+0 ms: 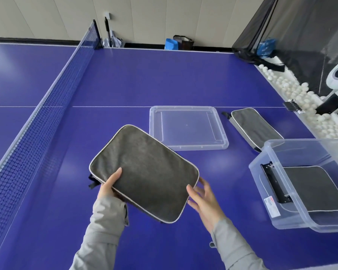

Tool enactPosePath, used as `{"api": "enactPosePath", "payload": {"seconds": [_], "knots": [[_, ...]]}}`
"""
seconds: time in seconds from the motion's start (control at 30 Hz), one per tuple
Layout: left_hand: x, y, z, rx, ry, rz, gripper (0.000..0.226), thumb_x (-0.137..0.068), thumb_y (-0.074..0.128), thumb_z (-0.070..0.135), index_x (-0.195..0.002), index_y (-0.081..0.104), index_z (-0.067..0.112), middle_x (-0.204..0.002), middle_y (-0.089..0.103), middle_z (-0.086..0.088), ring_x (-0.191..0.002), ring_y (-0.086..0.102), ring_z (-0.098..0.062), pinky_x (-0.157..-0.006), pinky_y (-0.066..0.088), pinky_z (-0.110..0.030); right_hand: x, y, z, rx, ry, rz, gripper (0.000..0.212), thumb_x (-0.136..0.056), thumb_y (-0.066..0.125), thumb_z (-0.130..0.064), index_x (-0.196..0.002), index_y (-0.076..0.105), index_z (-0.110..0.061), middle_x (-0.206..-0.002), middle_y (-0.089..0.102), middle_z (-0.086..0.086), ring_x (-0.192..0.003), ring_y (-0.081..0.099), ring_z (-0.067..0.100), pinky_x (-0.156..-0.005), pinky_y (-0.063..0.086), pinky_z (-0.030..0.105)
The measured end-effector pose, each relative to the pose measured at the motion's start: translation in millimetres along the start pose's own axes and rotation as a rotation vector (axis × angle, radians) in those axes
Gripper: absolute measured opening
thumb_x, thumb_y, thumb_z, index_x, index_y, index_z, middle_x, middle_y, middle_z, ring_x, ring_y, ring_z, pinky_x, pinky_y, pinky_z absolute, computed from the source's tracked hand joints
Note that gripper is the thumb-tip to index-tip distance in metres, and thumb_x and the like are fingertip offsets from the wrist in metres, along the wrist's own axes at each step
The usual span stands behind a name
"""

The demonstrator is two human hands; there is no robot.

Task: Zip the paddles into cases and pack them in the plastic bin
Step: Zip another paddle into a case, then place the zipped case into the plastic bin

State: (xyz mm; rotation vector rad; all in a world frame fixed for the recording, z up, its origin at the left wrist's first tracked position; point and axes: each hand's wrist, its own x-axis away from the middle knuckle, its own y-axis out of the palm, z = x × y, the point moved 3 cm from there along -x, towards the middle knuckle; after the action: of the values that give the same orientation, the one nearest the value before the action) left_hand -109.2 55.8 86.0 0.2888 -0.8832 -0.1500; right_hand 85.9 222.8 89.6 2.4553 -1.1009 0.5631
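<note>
held case (144, 172) aloft | left hand (109, 185) grips its near-left corner | right hand (202, 200) fingers spread, slack, at the right corner (contact unclear) | long axis far-left to near-right | plastic bin (259, 178) right of right hand, nearer it

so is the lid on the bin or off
Off. The clear lid lies flat on the table apart from the bin, whose open top shows one grey case inside.
</note>
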Motion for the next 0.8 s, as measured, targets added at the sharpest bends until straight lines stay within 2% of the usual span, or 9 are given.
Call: {"api": "enactPosePath", "payload": {"seconds": [0.1, 0.2, 0.27, 0.43, 0.53, 0.6, 0.7, 0.77, 0.8], "knots": [[1.4, 3.2, -17.0, 0.159, -0.058, 0.005, 0.038, -0.064, 0.081, 0.028, -0.094, 0.069, 0.009, -0.083, 0.075, -0.006, -0.082, 0.071, -0.026, -0.090, 0.052, -0.044, 2.9, 16.7, 9.9, -0.218, 0.068, -0.030, 0.069, -0.074, 0.074, -0.029, -0.134, 0.039, -0.028, -0.116, 0.069, 0.003, -0.108, 0.065, 0.018, -0.084, 0.055, 0.036], [5.1, 4.4, -32.7, 0.258, -0.091, -0.014, 0.037, -0.068, 0.078, 0.022, -0.101, 0.067, 0.008, -0.086, 0.075, -0.007, -0.082, 0.072, -0.025, -0.080, 0.055, -0.044, 2.3, 19.2, 8.5, -0.247, 0.026, 0.108, 0.053, -0.078, 0.075, -0.018, -0.124, 0.049, -0.029, -0.106, 0.073, 0.002, -0.097, 0.070, 0.019, -0.067, 0.057, 0.030], [7.2, 6.0, -41.2, 0.289, -0.124, -0.059, 0.035, -0.072, 0.075, 0.021, -0.103, 0.066, 0.009, -0.091, 0.075, -0.008, -0.088, 0.071, -0.025, -0.072, 0.057, -0.043, 2.6, 13.4, 5.0, -0.248, -0.009, 0.178, 0.049, -0.078, 0.075, -0.013, -0.118, 0.051, -0.028, -0.100, 0.074, 0.004, -0.091, 0.072, 0.021, -0.064, 0.057, 0.031], [12.0, 9.9, -56.1, 0.252, -0.184, -0.138, 0.032, -0.076, 0.071, 0.026, -0.101, 0.063, 0.008, -0.093, 0.074, -0.007, -0.087, 0.069, -0.023, -0.072, 0.057, -0.038, 11.7, -8.2, -4.7, -0.245, -0.034, 0.209, 0.041, -0.078, 0.073, -0.008, -0.111, 0.054, -0.024, -0.097, 0.074, 0.007, -0.082, 0.073, 0.022, -0.058, 0.056, 0.032], [9.4, 4.3, -59.5, 0.182, -0.141, -0.224, 0.025, -0.077, 0.064, 0.037, -0.089, 0.071, 0.016, -0.084, 0.075, 0.000, -0.079, 0.071, -0.019, -0.061, 0.059, -0.033, 20.8, -28.3, -12.1, -0.243, -0.063, 0.210, 0.040, -0.079, 0.071, -0.007, -0.112, 0.054, -0.022, -0.099, 0.074, 0.005, -0.085, 0.072, 0.023, -0.063, 0.057, 0.033], [7.2, -3.9, -53.1, 0.100, -0.099, -0.290, 0.033, -0.083, 0.054, 0.049, -0.085, 0.073, 0.022, -0.087, 0.074, 0.003, -0.085, 0.070, -0.018, -0.067, 0.059, -0.034, 28.3, -44.2, -19.8, -0.223, -0.086, 0.205, 0.039, -0.080, 0.070, -0.007, -0.112, 0.054, -0.020, -0.097, 0.074, 0.003, -0.084, 0.072, 0.021, -0.065, 0.056, 0.033], [4.2, -9.6, -35.7, -0.066, -0.075, -0.362, 0.058, -0.077, 0.047, 0.064, -0.118, 0.058, 0.025, -0.111, 0.068, -0.003, -0.112, 0.056, -0.027, -0.092, 0.049, -0.045, 39.0, -71.4, -32.1, -0.200, -0.115, 0.191, 0.036, -0.080, 0.069, -0.008, -0.111, 0.055, -0.021, -0.098, 0.073, 0.001, -0.084, 0.072, 0.019, -0.064, 0.057, 0.031], [6.2, 0.1, -27.7, -0.198, -0.028, -0.413, 0.056, -0.091, 0.034, 0.056, -0.137, 0.045, 0.024, -0.126, 0.060, -0.006, -0.118, 0.052, -0.031, -0.101, 0.037, -0.051, 45.9, -89.5, -39.2, -0.180, -0.132, 0.173, 0.041, -0.076, 0.071, -0.012, -0.113, 0.056, -0.023, -0.100, 0.074, 0.000, -0.087, 0.072, 0.019, -0.066, 0.057, 0.032], [9.4, 8.9, -25.8, -0.285, 0.022, -0.443, 0.050, -0.097, 0.032, 0.045, -0.140, 0.041, 0.021, -0.125, 0.061, -0.004, -0.115, 0.055, -0.026, -0.099, 0.039, -0.048, 49.5, -98.1, -42.5, -0.168, -0.137, 0.164, 0.046, -0.072, 0.073, -0.016, -0.114, 0.057, -0.025, -0.101, 0.074, -0.001, -0.089, 0.072, 0.019, -0.069, 0.057, 0.033]]}}
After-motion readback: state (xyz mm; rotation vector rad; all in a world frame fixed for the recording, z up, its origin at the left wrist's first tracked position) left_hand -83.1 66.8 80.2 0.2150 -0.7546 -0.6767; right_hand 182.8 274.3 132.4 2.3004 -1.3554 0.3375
